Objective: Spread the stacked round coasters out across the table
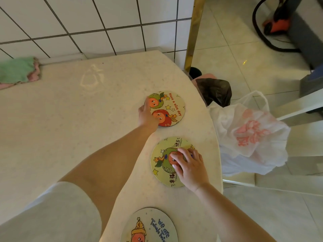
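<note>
Three round cartoon coasters lie apart along the right side of a pale table. The far coaster, printed "Have a nice day", has my left hand at its left edge, fingers curled onto the rim. On the middle coaster, with a green fruit figure, my right hand rests flat, fingertips pressing its centre. The near coaster, printed "We are", lies untouched at the bottom edge of the view, partly cut off.
A green and pink cloth sits at the table's far left by the tiled wall. Past the curved right table edge hang a white plastic bag and a dark bag.
</note>
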